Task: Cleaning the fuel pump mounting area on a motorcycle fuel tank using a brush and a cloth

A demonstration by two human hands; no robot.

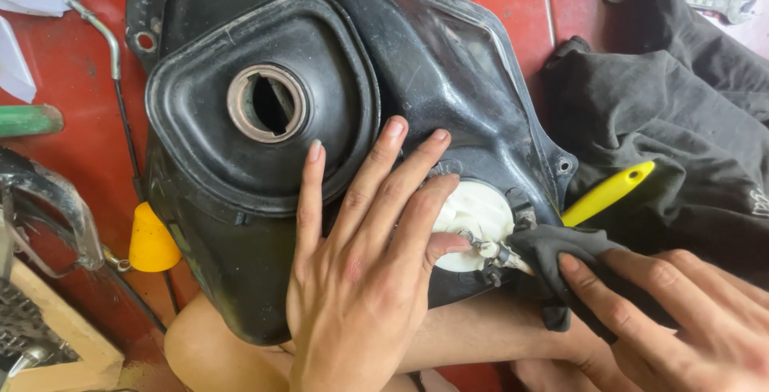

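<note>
Two hands at work: left hand (pixel 360 280) spread flat on the rigid, bulky black tank (pixel 240 264), right hand (pixel 681 312) pinching a soft dark rag (pixel 553 252) at the fiddly white fitting (pixel 477 216).

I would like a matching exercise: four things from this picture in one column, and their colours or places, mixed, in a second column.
Things:
1. left hand
2. right hand
3. tool handle
4. cone-shaped cap

Descriptions:
a. yellow, lies on the dark cloth at the right
b. spread flat on the black tank
c. orange-yellow, on the red floor left of the tank
d. presses a dark rag beside the white round fitting

Pairs: 1-b, 2-d, 3-a, 4-c
</note>
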